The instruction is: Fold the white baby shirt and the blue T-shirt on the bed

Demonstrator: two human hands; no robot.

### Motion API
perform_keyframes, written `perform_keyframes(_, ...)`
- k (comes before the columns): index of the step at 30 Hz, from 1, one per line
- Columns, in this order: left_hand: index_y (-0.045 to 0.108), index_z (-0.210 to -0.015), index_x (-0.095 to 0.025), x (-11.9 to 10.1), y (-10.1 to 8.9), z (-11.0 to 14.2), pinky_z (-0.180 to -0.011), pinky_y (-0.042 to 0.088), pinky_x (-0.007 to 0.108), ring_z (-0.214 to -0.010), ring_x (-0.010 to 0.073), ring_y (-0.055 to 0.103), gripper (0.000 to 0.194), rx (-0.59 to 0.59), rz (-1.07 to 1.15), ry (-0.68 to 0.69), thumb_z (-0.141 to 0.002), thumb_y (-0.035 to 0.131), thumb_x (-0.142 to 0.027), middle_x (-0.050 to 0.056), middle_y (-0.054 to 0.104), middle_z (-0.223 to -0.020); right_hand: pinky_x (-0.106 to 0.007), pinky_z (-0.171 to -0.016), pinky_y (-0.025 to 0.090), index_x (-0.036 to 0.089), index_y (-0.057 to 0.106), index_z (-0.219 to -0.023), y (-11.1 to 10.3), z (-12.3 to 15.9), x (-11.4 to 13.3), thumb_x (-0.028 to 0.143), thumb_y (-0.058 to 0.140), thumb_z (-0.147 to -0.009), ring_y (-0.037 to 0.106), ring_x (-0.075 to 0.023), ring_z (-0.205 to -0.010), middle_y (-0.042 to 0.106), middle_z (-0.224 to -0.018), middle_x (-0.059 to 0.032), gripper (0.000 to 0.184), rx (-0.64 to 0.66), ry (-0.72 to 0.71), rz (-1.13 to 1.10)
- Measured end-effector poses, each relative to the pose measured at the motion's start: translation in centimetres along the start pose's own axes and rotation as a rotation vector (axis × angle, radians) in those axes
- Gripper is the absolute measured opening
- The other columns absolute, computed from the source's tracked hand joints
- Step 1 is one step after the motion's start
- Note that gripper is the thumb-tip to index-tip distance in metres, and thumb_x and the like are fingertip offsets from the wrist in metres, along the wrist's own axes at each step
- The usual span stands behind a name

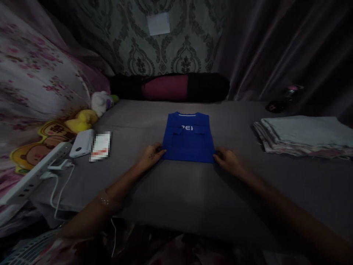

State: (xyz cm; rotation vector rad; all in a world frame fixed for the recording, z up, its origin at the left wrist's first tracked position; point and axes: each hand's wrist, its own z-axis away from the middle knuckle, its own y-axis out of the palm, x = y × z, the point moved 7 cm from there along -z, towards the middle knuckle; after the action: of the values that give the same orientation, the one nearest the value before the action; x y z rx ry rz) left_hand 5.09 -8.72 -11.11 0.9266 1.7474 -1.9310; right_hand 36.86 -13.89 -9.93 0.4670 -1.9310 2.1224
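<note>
A blue shirt (pixel 190 145), folded into a neat rectangle, lies flat on the grey cloth-covered surface (pixel 176 191). Its neckline faces away from me, and part of some white lettering shows on the front. My left hand (pixel 151 156) pinches the shirt's near left corner between thumb and fingers. At the near right corner, my right hand (pixel 227 159) grips the edge in the same way. Both wrists rest low, close to the surface.
To the right sits a stack of folded cloths (pixel 306 134). On the left are a white power strip (pixel 35 173) with cables, a white power bank (pixel 82 143), a small card (pixel 100 146) and plush toys (pixel 82 119). A long black-and-red bolster (pixel 165 87) lies along the back wall.
</note>
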Motion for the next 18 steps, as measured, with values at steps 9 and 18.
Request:
perform_keyframes(9,0.04,-0.144,-0.02,-5.7,2.1,2.8,-0.116,0.029,0.047,-0.142,0.0276,0.032,0.052,0.106,-0.414,0.621,-0.099,0.035,-0.047,0.012,0.04,-0.151,-0.048,-0.108,0.035,0.017,0.044,-0.143,0.2,2.0,5.4,0.038,0.033,-0.1,0.042,-0.0295,-0.135,0.044,-0.149,-0.0123,0.049,-0.155,-0.411,0.267)
perform_keyframes(18,0.017,-0.155,-0.025,-5.7,6.0,3.5,-0.119,0.005,0.052,-0.149,0.0278,0.009,0.067,0.305,-0.559,0.617,-0.098,0.023,-0.06,0.008,0.019,-0.161,-0.064,-0.114,0.018,0.026,0.026,-0.154,4.5,2.2,8.8,0.051,0.028,-0.1,0.017,-0.0331,-0.146,0.022,-0.16,-0.0063,0.06,0.013,-0.528,0.261)
